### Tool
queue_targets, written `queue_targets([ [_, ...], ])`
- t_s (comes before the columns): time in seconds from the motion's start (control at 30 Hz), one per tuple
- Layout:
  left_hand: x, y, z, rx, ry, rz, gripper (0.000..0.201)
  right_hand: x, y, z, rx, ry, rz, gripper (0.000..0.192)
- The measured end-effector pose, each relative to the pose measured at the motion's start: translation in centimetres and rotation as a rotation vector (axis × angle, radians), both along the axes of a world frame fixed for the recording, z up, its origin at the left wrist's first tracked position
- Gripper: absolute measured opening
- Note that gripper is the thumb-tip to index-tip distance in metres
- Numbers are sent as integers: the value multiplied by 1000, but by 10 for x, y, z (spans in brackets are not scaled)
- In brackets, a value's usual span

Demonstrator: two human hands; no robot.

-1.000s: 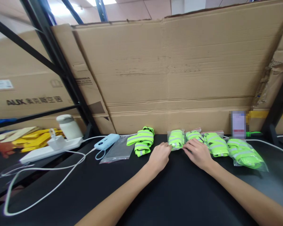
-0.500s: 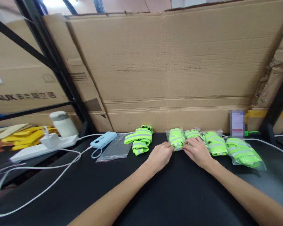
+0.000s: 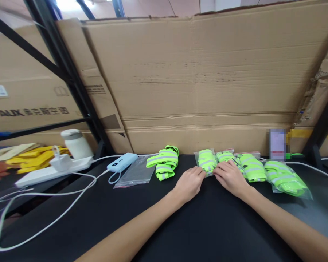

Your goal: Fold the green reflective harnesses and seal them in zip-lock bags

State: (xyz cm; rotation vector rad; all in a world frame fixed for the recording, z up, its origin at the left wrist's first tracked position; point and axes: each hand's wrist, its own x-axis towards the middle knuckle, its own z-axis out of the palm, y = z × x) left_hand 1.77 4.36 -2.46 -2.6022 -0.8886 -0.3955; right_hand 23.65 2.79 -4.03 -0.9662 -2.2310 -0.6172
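Note:
A clear plastic bag with a neon-green reflective strap folded inside lies on the black table. At its near edge, my left hand is closed with the fingertips pinching the left corner. My right hand pinches the same near edge on the right side. The fingers hide most of that edge. Just behind my right hand is another bagged strap, partly covered. Two more bagged straps, a middle one and a bulkier one, continue the row to the right.
Left of my hands lie a loose folded green strap and a flat clear bag. Beyond them are a blue power bank, a white cable, a power strip and a white bottle. A cardboard wall stands behind.
The whole view has shifted slightly, so things appear a little further right. Both hands stay at the near edge of the same bag, with hardly any other movement.

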Motion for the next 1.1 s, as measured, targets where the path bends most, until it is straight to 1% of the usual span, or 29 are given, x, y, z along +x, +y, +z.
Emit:
queue_targets([
  [0.1,1,-1,1,7,-53,4,16,-1,-1,1,8,-11,18,21],
  [0.2,0,-1,0,-15,-83,-6,16,-4,-3,3,14,-18,36,25],
  [0.27,-1,-1,-1,-29,-108,-27,14,-6,-5,4,12,-18,43,27],
  [0.33,-2,0,-2,-30,-137,-63,15,-7,-6,5,6,-19,46,27],
  [0.47,-2,0,-5,-47,-216,-102,20,-9,-7,4,-6,-14,46,25],
  [0.6,-2,-1,-3,-121,-305,-110,13,-9,-6,2,-9,-5,58,24],
  [0.77,-2,-1,-4,-169,-341,-167,17,-9,-6,0,-20,1,66,19],
  [0.87,0,0,-6,-178,-348,-186,19,-10,-6,-1,-26,14,64,20],
  [0.97,2,0,-7,-174,-337,-172,19,-11,-7,0,-33,20,67,23],
  [1.1,4,-5,-3,-197,-316,-110,15,-13,-7,1,-42,11,63,25],
])
